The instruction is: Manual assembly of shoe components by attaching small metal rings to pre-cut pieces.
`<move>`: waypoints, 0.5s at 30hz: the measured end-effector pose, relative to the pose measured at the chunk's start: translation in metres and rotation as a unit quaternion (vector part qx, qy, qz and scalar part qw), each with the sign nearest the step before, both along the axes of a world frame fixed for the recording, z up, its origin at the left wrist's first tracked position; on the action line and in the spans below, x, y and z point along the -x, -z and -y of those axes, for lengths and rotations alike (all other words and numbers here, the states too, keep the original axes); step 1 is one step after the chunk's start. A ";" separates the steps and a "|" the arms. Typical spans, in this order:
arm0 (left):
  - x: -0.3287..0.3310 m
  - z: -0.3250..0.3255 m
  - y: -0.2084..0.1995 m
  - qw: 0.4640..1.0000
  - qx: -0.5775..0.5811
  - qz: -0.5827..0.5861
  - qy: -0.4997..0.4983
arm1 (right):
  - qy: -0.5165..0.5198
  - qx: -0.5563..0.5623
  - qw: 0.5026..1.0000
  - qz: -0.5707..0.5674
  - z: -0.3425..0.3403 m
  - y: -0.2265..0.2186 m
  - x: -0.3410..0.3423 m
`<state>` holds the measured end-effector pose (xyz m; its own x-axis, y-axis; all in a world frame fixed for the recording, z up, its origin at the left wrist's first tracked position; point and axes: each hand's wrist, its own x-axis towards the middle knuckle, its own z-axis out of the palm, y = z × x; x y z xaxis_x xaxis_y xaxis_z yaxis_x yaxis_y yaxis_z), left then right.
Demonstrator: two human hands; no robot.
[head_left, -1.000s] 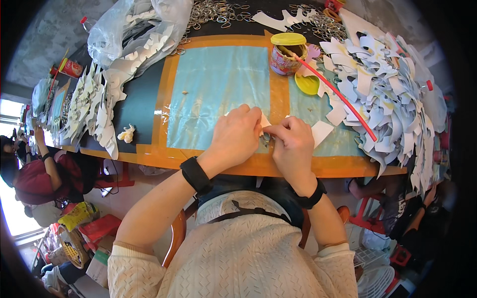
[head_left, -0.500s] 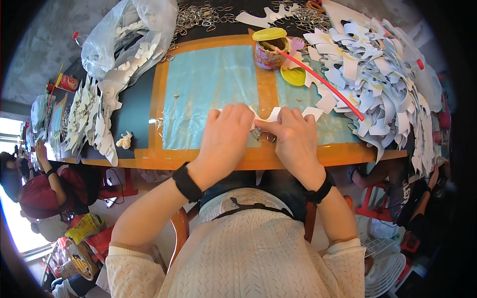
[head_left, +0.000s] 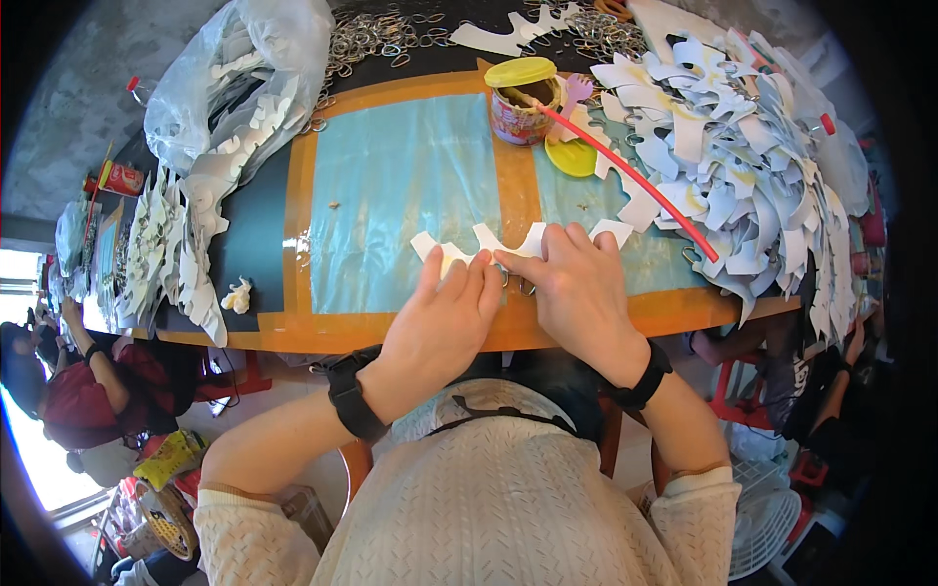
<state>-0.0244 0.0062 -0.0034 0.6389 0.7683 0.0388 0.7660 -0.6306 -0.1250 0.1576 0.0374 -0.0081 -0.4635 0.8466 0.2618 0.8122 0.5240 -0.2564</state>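
A white scalloped cut-out strip (head_left: 487, 235) with several prongs lies across the blue-covered work surface (head_left: 401, 176) near its front. My left hand (head_left: 442, 311) presses its fingertips onto the left part of the strip, holding it down. At the strip's middle and right, my right hand (head_left: 581, 293) grips it, with fingers curled and the index finger pointing toward the left fingertips. Small metal rings (head_left: 529, 287) show beneath the strip between the hands. The right fingers hide part of the strip.
Beyond the right hand stands an open tub (head_left: 518, 122) of brownish paste, a red-handled stick (head_left: 640, 181) leaning out of it. White cut-outs (head_left: 718, 146) are heaped at right, more (head_left: 161, 234) at left beside a plastic bag (head_left: 181, 112). Metal rings (head_left: 376, 44) lie at the back.
My left hand has drawn back toward me and its fingers have straightened, uncovering more of the strip's left part. My right hand stays at the strip, slightly lower.
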 end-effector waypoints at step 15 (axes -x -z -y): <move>0.015 -0.019 -0.005 0.969 0.088 0.231 -0.010 | -0.030 0.111 0.990 -0.080 -0.031 0.006 -0.007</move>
<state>-0.0397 0.0251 0.0016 0.5685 0.8016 0.1850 0.7272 -0.5948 0.3425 0.1651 0.0684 -0.0141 -0.4820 0.8637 0.1475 0.7208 0.4865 -0.4937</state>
